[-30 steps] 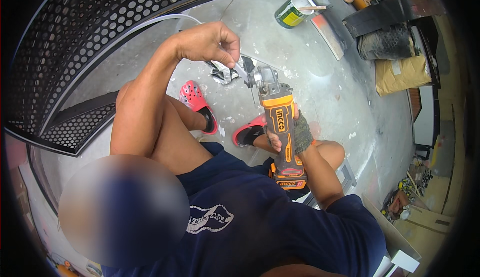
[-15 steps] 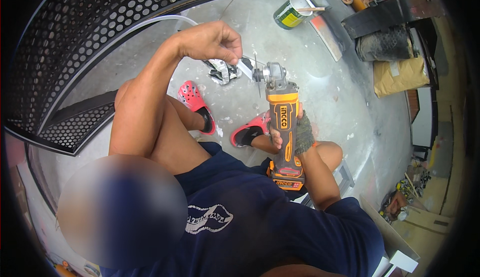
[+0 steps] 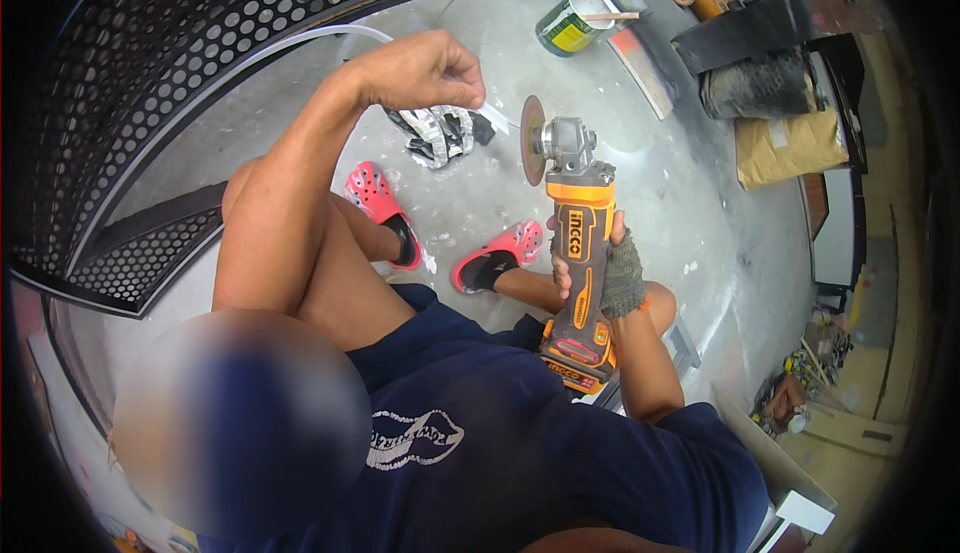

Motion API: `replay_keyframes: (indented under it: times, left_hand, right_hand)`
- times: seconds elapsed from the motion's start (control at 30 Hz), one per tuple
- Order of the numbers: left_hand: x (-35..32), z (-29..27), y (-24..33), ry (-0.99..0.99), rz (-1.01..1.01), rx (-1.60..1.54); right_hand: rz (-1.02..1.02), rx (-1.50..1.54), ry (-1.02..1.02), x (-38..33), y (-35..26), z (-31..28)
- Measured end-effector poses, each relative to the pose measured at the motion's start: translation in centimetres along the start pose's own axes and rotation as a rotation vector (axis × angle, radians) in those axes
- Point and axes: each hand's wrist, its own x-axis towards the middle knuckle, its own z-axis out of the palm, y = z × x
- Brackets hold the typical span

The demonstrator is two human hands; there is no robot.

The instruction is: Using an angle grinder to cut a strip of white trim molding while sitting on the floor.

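My bare left hand (image 3: 430, 71) pinches a narrow white strip (image 3: 495, 117) close to its end. From behind that hand, the strip appears to bend back in a long arc to the left. My right hand (image 3: 622, 268), in a grey-green fingerless glove, is wrapped round the body of an orange and dark grey cordless angle grinder (image 3: 583, 228). Its battery end points toward me. The thin round disc (image 3: 533, 141) is at the far end, its face partly turned to view. A small gap seems to lie between the disc and the strip's end.
A black perforated metal panel (image 3: 300, 15) curves along the left. Crumpled black and silver wrapping (image 3: 437, 137) lies beyond my feet, which wear pink clogs (image 3: 515, 243). Far right stand a paint can (image 3: 570, 28) with a stick across it, a brown paper sack (image 3: 790, 150) and dark boards (image 3: 775, 23).
The grinder has moved right, away from the strip's end, and tilted, so the disc shows its face instead of its edge. My left hand has barely moved and still pinches the strip.
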Motion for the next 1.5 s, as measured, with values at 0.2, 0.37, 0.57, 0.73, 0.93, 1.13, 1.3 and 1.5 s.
replay_keyframes:
  times: [0.2,0.37,0.57,0.73,0.93,1.13,1.3,1.5]
  left_hand:
    - [0.5,0.1,0.2,0.030,0.008,0.046]
    - [0.8,0.2,0.3,0.039,-0.009,0.071]
    - [0.8,0.2,0.0,0.052,-0.027,0.087]
    - [1.2,0.3,0.2,0.057,-0.035,0.074]
    - [1.5,0.5,0.1,0.002,-0.013,0.052]
    - [1.7,0.5,-0.5,0.001,0.040,0.049]
    - [1.8,0.4,-0.7,-0.019,0.098,0.032]
    - [1.8,0.4,-0.7,-0.103,0.095,-0.011]
  right_hand:
    - [0.025,0.012,-0.009,0.0,-0.2,-0.2]
    - [0.026,-0.037,0.053,0.1,0.1,0.0]
    - [0.015,-0.084,0.088,-0.1,0.6,-0.3]
    - [0.012,-0.063,0.140,-0.6,0.5,-0.4]
    - [0.016,0.018,0.019,-0.7,0.2,-1.2]
    - [0.041,0.005,-0.002,-0.5,0.0,-1.7]
    - [0.077,0.081,-0.080,-0.4,0.1,-2.5]
    - [0.152,0.137,-0.129,-1.4,0.5,-3.2]
